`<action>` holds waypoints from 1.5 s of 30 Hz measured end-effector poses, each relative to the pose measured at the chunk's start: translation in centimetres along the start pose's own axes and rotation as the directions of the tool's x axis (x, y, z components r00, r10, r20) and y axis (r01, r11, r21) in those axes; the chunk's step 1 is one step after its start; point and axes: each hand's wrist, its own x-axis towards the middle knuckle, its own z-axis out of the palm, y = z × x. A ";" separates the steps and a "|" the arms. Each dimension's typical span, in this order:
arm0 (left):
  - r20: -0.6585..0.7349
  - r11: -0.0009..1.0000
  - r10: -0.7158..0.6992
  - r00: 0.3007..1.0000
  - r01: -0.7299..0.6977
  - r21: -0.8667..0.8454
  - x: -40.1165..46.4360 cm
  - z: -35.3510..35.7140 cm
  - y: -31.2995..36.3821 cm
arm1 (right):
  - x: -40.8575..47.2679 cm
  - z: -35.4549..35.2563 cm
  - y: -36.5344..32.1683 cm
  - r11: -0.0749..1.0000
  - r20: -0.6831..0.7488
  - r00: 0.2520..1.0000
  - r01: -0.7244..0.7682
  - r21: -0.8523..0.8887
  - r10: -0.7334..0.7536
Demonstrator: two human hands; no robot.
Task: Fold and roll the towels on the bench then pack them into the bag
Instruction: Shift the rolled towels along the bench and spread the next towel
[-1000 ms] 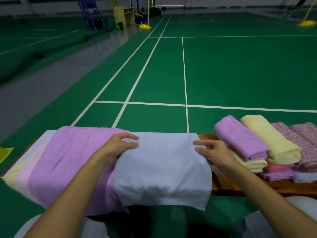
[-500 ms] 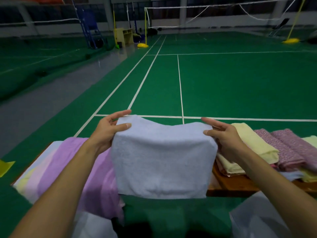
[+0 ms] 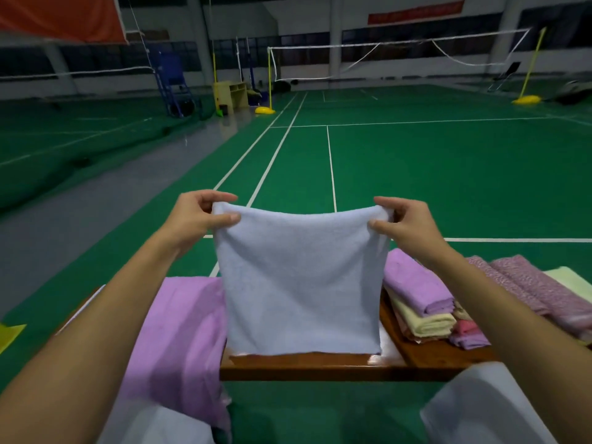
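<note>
1. Your left hand [image 3: 195,216] pinches the upper left corner of the pale blue towel [image 3: 301,283], thumb in front and fingers curled over the top edge.
2. Your right hand [image 3: 407,222] pinches the upper right corner the same way, so the two hands are held apart with the towel's top edge sagging slightly between them.
3. The pale blue towel hangs in front of you at the centre of the view, its lower edge just at the top of the wooden bench [image 3: 320,366].
4. At 8 o'clock from it, a purple towel [image 3: 179,341] lies spread over the bench and droops past its near edge.
5. At 3 to 4 o'clock, a pile of folded towels [image 3: 426,312] sits on the bench: purple on top, yellow under it, pink and purple lower down.
6. Further toward 3 o'clock lie pink patterned towels [image 3: 528,286] and a pale green one at the frame edge.
</note>
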 end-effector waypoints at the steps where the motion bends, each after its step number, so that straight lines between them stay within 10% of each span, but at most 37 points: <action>1: 0.008 0.998 0.007 1.000 -0.008 0.062 0.3 -0.2 0.2 | 0.5 -0.2 -0.3 1.000 0.026 1.000 0.003 -0.029 -0.003; 9: -0.159 0.950 0.139 0.978 -0.086 0.301 2.7 -0.5 -0.3 | 3.2 -0.2 -0.7 0.973 0.018 1.000 0.029 -0.228 -0.026; 17: -0.240 0.997 -0.015 0.971 -0.003 -0.075 1.0 -0.1 -0.4 | 1.7 0.0 -1.3 0.956 -0.011 0.996 0.081 -0.281 -0.088; 27: -0.320 0.988 0.148 0.936 -0.156 -0.001 -2.4 0.1 1.0 | -2.0 -0.5 -2.9 0.997 -0.196 0.979 0.039 -0.061 -0.050; 45: -0.289 0.887 -0.267 0.919 0.352 0.300 4.5 7.7 -15.3 | 3.7 13.7 12.0 0.857 -0.037 0.930 -0.353 -0.375 0.367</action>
